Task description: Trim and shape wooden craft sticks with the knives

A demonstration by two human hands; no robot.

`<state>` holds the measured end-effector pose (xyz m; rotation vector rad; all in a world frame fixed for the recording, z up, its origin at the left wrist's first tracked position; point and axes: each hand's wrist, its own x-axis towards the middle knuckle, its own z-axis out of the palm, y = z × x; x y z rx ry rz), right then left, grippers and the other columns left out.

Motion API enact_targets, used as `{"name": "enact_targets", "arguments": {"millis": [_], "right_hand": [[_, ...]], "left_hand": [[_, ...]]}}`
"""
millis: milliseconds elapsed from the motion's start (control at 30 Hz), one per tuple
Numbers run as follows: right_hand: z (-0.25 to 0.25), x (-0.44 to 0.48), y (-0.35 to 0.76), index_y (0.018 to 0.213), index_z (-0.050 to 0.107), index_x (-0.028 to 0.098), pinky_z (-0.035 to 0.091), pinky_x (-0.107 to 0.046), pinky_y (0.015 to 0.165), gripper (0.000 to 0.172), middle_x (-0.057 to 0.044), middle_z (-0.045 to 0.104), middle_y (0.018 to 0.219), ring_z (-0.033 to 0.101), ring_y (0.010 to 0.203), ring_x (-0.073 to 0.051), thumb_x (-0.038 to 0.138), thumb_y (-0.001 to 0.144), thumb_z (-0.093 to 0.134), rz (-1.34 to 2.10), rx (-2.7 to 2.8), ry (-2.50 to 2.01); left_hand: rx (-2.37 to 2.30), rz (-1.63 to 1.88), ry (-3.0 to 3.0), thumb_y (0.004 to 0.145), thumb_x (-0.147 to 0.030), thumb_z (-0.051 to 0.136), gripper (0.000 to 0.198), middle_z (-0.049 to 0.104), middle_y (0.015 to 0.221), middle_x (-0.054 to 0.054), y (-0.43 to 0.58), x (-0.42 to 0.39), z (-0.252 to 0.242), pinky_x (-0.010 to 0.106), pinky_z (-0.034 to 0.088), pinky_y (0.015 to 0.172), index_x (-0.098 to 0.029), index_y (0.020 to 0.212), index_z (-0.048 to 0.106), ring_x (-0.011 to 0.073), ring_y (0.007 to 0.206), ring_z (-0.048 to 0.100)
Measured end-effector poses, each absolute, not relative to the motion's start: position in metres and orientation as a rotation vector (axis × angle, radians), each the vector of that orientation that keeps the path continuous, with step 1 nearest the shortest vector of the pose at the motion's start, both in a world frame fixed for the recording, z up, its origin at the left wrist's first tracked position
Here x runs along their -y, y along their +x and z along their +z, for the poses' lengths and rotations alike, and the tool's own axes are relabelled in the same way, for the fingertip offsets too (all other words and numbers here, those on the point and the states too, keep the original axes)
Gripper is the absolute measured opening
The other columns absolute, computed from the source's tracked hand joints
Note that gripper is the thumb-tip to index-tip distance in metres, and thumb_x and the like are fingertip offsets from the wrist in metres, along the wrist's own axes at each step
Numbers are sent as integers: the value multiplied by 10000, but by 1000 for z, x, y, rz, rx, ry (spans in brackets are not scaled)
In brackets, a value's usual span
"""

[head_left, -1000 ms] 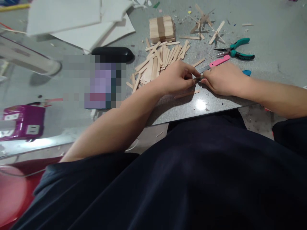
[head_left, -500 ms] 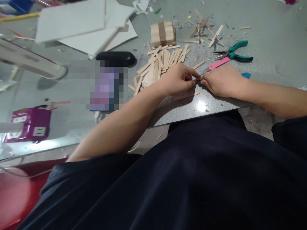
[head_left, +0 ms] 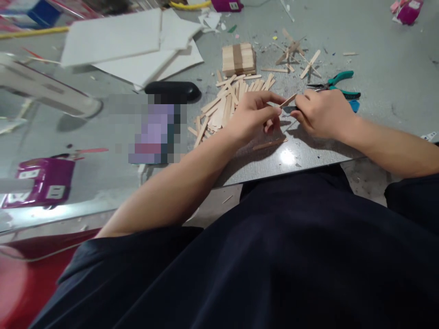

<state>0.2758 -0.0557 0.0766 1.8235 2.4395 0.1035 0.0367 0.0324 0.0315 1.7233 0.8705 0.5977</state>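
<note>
My left hand [head_left: 255, 114] pinches a thin wooden craft stick [head_left: 289, 100] between thumb and fingertips, its free end slanting up and right. My right hand [head_left: 320, 113] is closed around a knife, whose grey blade [head_left: 290, 109] points left just below the stick. Its handle is hidden in my fist. The two hands are close together above the table's front edge. Another craft stick [head_left: 270, 144] lies beneath my left hand. Behind that hand spreads a loose pile of craft sticks [head_left: 224, 103].
Behind the pile stands a banded bundle of sticks [head_left: 238, 59]. Teal-handled pliers [head_left: 339, 82] and a blue object [head_left: 354, 106] lie beyond my right hand. White boards [head_left: 113, 39], a black case [head_left: 173, 91], a blurred-out phone [head_left: 154, 132] and a purple box [head_left: 43, 180] are leftward.
Both hands have lifted slightly; the stick in my left hand now tilts upward, with the blade beside it. The pink handle seen behind my right hand earlier is out of sight.
</note>
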Motion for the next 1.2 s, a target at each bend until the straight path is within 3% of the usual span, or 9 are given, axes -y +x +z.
{"name": "enact_targets", "arguments": {"millis": [100, 233, 400, 600, 733, 933, 1033, 1200], "right_hand": [[79, 56, 281, 1751, 720, 168, 507, -471, 942, 829, -265, 831, 1593, 801, 1244, -406, 623, 1350, 155, 167, -2471, 1853], [86, 58, 283, 1717, 757, 145, 520, -505, 987, 890, -301, 799, 1626, 775, 1295, -437, 677, 1336, 153, 225, -2502, 1866], [92, 62, 283, 1719, 814, 324, 564, -584, 1060, 753, -237, 843, 1561, 746, 1300, -463, 634, 1303, 268, 242, -2439, 1877], [74, 55, 297, 1595, 893, 258, 562, -596, 1051, 751, -256, 843, 1429, 769, 1265, -470, 598, 1294, 295, 444, -2463, 1803], [65, 51, 308, 1525, 913, 325, 563, -588, 1013, 737, -213, 846, 1328, 767, 1215, -472, 678, 1293, 310, 469, -2542, 1788], [65, 48, 310, 1518, 916, 273, 573, -571, 1068, 866, -227, 848, 1409, 783, 1274, -458, 734, 1295, 219, 470, -2569, 1792], [69, 46, 306, 1573, 885, 251, 564, -550, 1031, 818, -255, 829, 1466, 786, 1311, -473, 694, 1299, 254, 363, -2550, 1826], [65, 41, 301, 1528, 850, 133, 514, -468, 896, 850, -289, 844, 1442, 818, 1198, -432, 626, 1333, 185, 382, -2545, 1798]], "left_hand": [[-800, 624, 1497, 1096, -478, 760, 283, 772, 802, 26, 36, -29, 40, 318, 558, 640, -234, 1234, 799, 198, 713, 758], [-701, 549, 1380, 1011, -555, 889, 354, 783, 762, 54, 33, -23, 50, 280, 491, 547, -218, 1000, 781, 155, 611, 690], [-637, 531, 1534, 894, -591, 998, 442, 691, 624, 30, 32, -16, 57, 295, 501, 478, -241, 852, 732, 193, 537, 715], [-562, 583, 1574, 925, -621, 1044, 449, 678, 595, 27, 33, -11, 56, 301, 539, 484, -221, 887, 844, 187, 522, 693], [-497, 631, 1584, 938, -547, 1063, 398, 666, 589, 10, 33, -8, 59, 285, 537, 507, -205, 908, 861, 156, 518, 655], [-546, 692, 1722, 1022, -548, 1028, 403, 695, 616, 16, 37, -10, 55, 288, 564, 539, -199, 955, 839, 165, 557, 684], [-595, 738, 1783, 1087, -475, 958, 326, 728, 653, 21, 39, -16, 47, 269, 533, 550, -186, 994, 839, 140, 556, 663], [-704, 770, 1920, 1138, -332, 827, 200, 776, 721, 20, 44, -22, 37, 265, 490, 580, -188, 999, 826, 118, 567, 641]]}}
